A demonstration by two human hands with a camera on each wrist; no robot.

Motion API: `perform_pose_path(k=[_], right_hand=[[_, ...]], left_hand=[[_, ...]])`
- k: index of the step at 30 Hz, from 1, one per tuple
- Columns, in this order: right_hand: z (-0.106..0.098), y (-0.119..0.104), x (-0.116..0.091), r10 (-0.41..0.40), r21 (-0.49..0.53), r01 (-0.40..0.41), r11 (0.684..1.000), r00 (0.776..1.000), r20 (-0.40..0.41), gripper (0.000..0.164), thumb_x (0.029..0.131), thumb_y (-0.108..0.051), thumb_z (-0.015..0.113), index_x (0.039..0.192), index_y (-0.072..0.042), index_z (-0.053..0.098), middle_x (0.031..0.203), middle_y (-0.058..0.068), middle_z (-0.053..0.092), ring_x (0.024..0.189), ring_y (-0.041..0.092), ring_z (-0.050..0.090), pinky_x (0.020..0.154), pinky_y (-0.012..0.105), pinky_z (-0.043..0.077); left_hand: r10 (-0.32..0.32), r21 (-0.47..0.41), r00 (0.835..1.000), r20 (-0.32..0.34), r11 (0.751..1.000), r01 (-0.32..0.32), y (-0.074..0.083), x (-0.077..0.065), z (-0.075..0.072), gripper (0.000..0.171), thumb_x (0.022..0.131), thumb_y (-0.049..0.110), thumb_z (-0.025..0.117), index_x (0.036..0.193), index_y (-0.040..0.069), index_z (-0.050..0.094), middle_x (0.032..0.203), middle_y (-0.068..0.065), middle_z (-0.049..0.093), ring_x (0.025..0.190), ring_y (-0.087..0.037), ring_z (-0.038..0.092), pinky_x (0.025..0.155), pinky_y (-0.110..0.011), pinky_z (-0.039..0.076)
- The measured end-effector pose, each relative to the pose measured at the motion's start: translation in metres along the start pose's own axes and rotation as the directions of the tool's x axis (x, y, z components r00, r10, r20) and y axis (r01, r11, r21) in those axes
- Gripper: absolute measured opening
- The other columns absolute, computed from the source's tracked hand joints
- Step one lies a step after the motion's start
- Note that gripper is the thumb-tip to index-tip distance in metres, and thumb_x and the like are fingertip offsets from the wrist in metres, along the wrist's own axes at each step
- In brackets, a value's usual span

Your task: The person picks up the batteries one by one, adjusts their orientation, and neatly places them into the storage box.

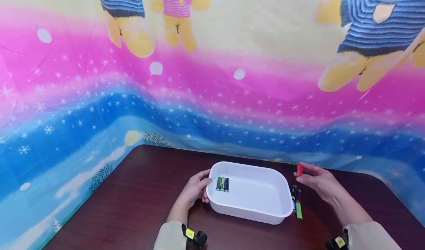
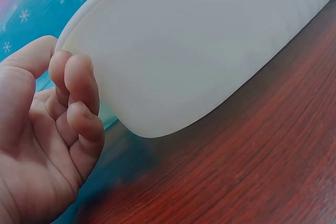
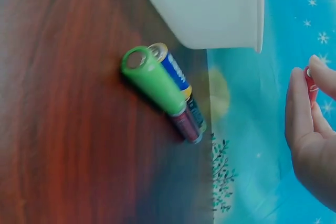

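Observation:
A white plastic basin (image 1: 249, 214) stands on the table, and my left hand (image 1: 192, 191) grips its left end, thumb over the rim and the other fingers against the outside wall. Inside, near that end, three batteries (image 1: 223, 184) lie side by side. My right hand (image 1: 320, 181) pinches a red battery (image 1: 300, 170) between thumb and fingers, raised beyond the basin's right end. Below it on the table lie a thick green battery (image 3: 152, 80), a blue battery (image 3: 176, 72) with a gold end, a dark red battery (image 3: 187, 126) and a dark one, grouped close together.
The dark reddish-brown wooden table (image 1: 132, 205) reaches back to a printed cloth (image 1: 212, 110) with bears and snowflakes, hanging behind and along the sides. A black strap with a small camera (image 1: 196, 237) sits on the left wrist, another camera (image 1: 338, 242) on the right.

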State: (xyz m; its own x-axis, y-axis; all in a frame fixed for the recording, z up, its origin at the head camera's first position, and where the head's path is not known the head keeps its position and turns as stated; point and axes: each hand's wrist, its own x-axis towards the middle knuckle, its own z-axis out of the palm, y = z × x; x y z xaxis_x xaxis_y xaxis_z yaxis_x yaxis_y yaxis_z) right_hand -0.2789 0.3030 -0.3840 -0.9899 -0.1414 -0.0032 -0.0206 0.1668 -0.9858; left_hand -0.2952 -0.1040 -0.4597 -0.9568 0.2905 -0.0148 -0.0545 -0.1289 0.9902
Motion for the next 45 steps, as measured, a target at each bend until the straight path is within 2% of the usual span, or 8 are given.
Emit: perform_pose_path(k=[6, 13, 19, 22, 27, 34, 40, 45], right_hand=[[0.008, -0.012, 0.012, 0.032, -0.073, -0.033, 0.997, 0.999, -0.013, 0.079, 0.082, -0.009, 0.069, 0.143, 0.007, 0.021, 0.112, 0.004, 0.062, 0.095, 0.007, 0.063, 0.089, 0.033, 0.048], [0.021, -0.025, 0.025, 0.066, -0.120, -0.070, 0.990, 0.997, -0.040, 0.085, 0.078, -0.014, 0.075, 0.143, 0.005, 0.024, 0.115, 0.017, 0.061, 0.093, 0.014, 0.064, 0.086, 0.034, 0.050], [0.030, -0.032, 0.033, 0.063, -0.112, -0.064, 0.992, 0.998, -0.012, 0.083, 0.080, -0.011, 0.072, 0.144, 0.003, 0.023, 0.134, 0.029, 0.039, 0.098, 0.019, 0.063, 0.092, 0.038, 0.045], [0.035, -0.035, 0.037, 0.088, -0.136, -0.092, 0.987, 0.996, -0.032, 0.083, 0.078, -0.015, 0.074, 0.145, -0.002, 0.026, 0.139, 0.027, 0.032, 0.100, 0.020, 0.062, 0.094, 0.041, 0.042], [0.045, -0.041, 0.042, 0.099, -0.116, -0.103, 0.988, 0.994, -0.038, 0.082, 0.076, -0.014, 0.076, 0.143, -0.002, 0.031, 0.135, 0.029, 0.038, 0.099, 0.022, 0.063, 0.096, 0.045, 0.039], [0.059, -0.047, 0.053, 0.132, -0.055, -0.133, 0.990, 0.991, -0.012, 0.082, 0.074, -0.008, 0.077, 0.143, -0.002, 0.033, 0.136, 0.028, 0.038, 0.100, 0.023, 0.063, 0.090, 0.040, 0.045], [0.069, -0.048, 0.066, 0.140, -0.058, -0.137, 0.989, 0.989, 0.048, 0.080, 0.074, -0.006, 0.076, 0.142, -0.001, 0.034, 0.129, 0.027, 0.048, 0.102, 0.026, 0.062, 0.099, 0.050, 0.035], [0.071, -0.048, 0.073, 0.144, -0.042, -0.140, 0.989, 0.982, 0.121, 0.075, 0.076, 0.001, 0.072, 0.141, 0.002, 0.034, 0.123, 0.023, 0.054, 0.100, 0.026, 0.063, 0.095, 0.045, 0.041]], left_hand=[[-0.003, -0.002, 1.000, 0.001, 1.000, 0.003, -0.001, 0.001, -0.001, 0.054, 0.091, 0.018, 0.054, 0.140, 0.003, 0.037, 0.048, -0.003, 0.051, 0.036, -0.011, 0.050, 0.039, -0.024, 0.045], [-0.009, -0.008, 1.000, -0.008, 1.000, 0.009, -0.001, 0.001, 0.000, 0.052, 0.091, 0.018, 0.053, 0.139, 0.004, 0.038, 0.048, -0.002, 0.051, 0.035, -0.011, 0.049, 0.038, -0.024, 0.045], [-0.011, -0.005, 1.000, -0.011, 1.000, 0.011, 0.000, 0.001, 0.001, 0.052, 0.091, 0.017, 0.052, 0.140, 0.003, 0.038, 0.047, -0.002, 0.051, 0.034, -0.010, 0.049, 0.038, -0.023, 0.044], [-0.009, -0.006, 1.000, -0.013, 1.000, 0.009, 0.001, 0.000, 0.002, 0.052, 0.092, 0.017, 0.051, 0.140, 0.003, 0.037, 0.047, -0.002, 0.050, 0.035, -0.010, 0.049, 0.038, -0.023, 0.045], [-0.003, -0.012, 1.000, -0.011, 1.000, 0.002, 0.001, 0.000, 0.001, 0.052, 0.092, 0.016, 0.051, 0.140, 0.003, 0.037, 0.047, -0.002, 0.050, 0.034, -0.010, 0.049, 0.038, -0.023, 0.044], [-0.002, -0.010, 1.000, -0.011, 1.000, 0.002, 0.000, 0.001, 0.002, 0.052, 0.091, 0.017, 0.052, 0.139, 0.003, 0.038, 0.048, -0.002, 0.050, 0.035, -0.010, 0.049, 0.038, -0.023, 0.045], [-0.003, -0.016, 1.000, -0.014, 1.000, 0.003, 0.000, 0.001, 0.001, 0.052, 0.091, 0.017, 0.052, 0.139, 0.003, 0.038, 0.047, -0.003, 0.049, 0.034, -0.010, 0.048, 0.038, -0.023, 0.044], [-0.007, -0.014, 1.000, -0.026, 1.000, 0.006, 0.000, 0.002, 0.000, 0.051, 0.091, 0.016, 0.052, 0.139, 0.003, 0.038, 0.047, -0.003, 0.049, 0.035, -0.011, 0.049, 0.038, -0.023, 0.045]])
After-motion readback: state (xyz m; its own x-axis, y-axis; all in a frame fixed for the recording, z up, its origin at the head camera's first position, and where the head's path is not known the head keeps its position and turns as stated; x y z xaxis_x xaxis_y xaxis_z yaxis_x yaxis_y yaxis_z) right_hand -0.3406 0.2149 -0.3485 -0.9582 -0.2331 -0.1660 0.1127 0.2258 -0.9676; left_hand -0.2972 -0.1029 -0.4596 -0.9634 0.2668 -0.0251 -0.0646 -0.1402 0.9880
